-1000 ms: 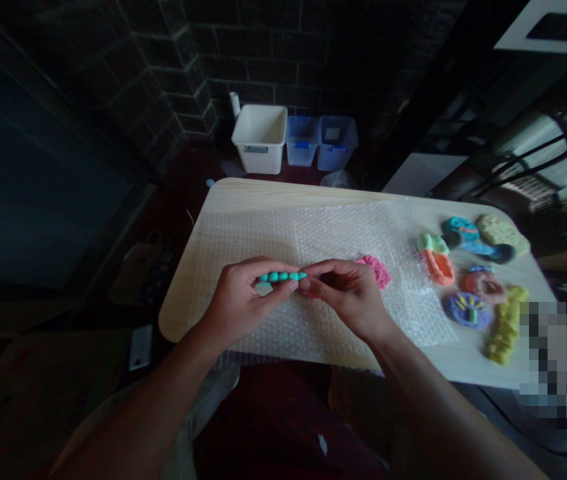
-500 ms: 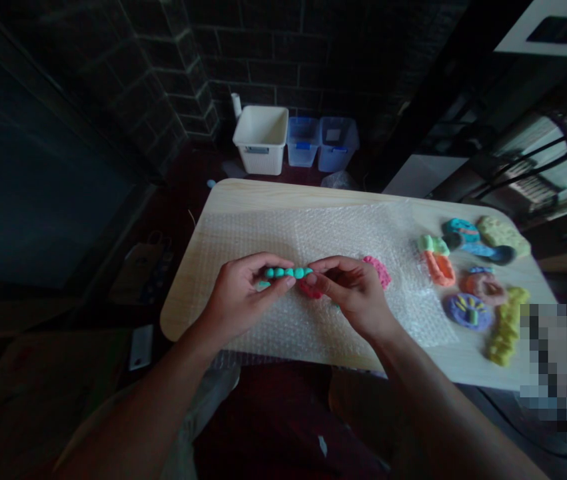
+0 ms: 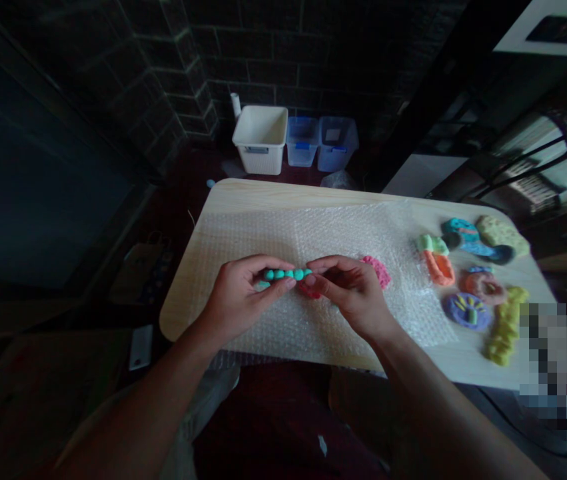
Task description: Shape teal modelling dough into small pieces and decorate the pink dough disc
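Observation:
Between my two hands is a short row of teal-green clay balls (image 3: 288, 274), held level above the bubble wrap (image 3: 273, 320). My left hand (image 3: 243, 293) pinches its left part between thumb and fingers. At the right end, the thumb and fingertips of my right hand (image 3: 350, 290) close on the same piece. Below and partly behind the hands lies a red-pink clay piece (image 3: 310, 289), mostly covered from sight. A pink bumpy clay piece (image 3: 377, 272) rests on the wrap just beyond my right hand.
Several clay models lie at the table's right: an orange and green one (image 3: 438, 267), a purple disc (image 3: 467, 311), a yellow bumpy strip (image 3: 506, 327), a blue-grey piece (image 3: 480, 248). Past the wooden table's (image 3: 258, 193) far edge stand a white bin (image 3: 262, 143) and two clear boxes (image 3: 337, 147).
Both hands keep their pinch on the clay row, almost still. A small green bit seen beneath my right hand before is now out of sight.

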Demonstrator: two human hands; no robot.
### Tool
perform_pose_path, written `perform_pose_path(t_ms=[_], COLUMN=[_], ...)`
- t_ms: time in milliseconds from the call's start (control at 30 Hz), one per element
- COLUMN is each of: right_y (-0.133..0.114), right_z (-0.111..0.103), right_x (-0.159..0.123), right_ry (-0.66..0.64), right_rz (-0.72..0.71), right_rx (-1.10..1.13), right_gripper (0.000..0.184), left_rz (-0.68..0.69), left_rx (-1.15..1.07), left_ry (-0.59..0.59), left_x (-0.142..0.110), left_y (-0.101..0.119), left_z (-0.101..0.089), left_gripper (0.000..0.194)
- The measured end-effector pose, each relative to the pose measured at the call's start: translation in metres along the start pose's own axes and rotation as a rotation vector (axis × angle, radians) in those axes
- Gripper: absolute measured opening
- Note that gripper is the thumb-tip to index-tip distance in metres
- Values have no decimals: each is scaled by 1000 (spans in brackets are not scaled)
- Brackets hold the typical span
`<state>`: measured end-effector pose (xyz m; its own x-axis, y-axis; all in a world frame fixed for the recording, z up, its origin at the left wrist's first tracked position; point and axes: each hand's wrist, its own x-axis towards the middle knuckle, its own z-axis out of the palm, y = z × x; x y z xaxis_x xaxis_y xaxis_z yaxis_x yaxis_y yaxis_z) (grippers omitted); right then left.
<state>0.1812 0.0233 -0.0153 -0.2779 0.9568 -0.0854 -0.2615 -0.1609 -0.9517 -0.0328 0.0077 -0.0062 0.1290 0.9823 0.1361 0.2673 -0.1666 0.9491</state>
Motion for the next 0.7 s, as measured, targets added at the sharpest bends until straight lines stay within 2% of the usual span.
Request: perform_pose_path(t_ms=[167,300,400,500,700], right_y=[1,3,8,16,23], right_z=[-4,-8,-13,-18,-15], right_x=[0,0,-3,-8,-14], right_ry=[-9,-60,-131,-194,-228], right_rz=[20,84,112,146,52], right_rx=[-69,-128,-193,-345,-705], right_gripper=[25,23,23,24,20], left_rz=[-10,-37,-73,-85,-47], left_rx=[-27,-27,111,287,418], left_ry=[24,209,290,195,-42], left_x=[2,10,12,8,1], left_y=[3,1,-14,-28,-29], left_z=[-6,-22,-35,-42,-36], left_gripper=[34,25,19,18,45])
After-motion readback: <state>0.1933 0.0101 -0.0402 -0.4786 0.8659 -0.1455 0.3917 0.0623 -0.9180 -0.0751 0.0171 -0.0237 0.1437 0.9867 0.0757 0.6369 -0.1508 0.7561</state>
